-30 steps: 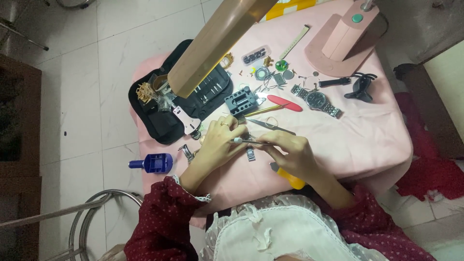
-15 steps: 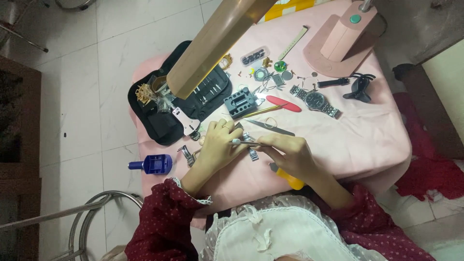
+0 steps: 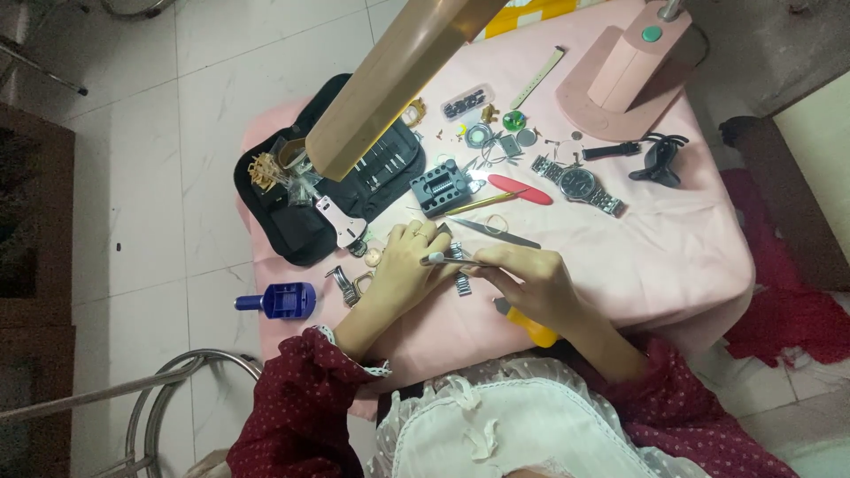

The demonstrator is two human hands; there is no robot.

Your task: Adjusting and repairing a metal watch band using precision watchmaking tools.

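You pinch a thin silver tool (image 3: 443, 258) lying sideways between both your hands. Its tip sits on a little metal watch band (image 3: 460, 270) on the pink cloth.

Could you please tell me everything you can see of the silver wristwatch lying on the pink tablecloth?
The silver wristwatch lies flat and face up on the pink tablecloth, right of the red-handled tool and below the pink lamp base. It looks like polished metal, with a round dark dial and a linked bracelet stretched out diagonally to both sides. Neither hand touches it; a black strap piece lies just above it.
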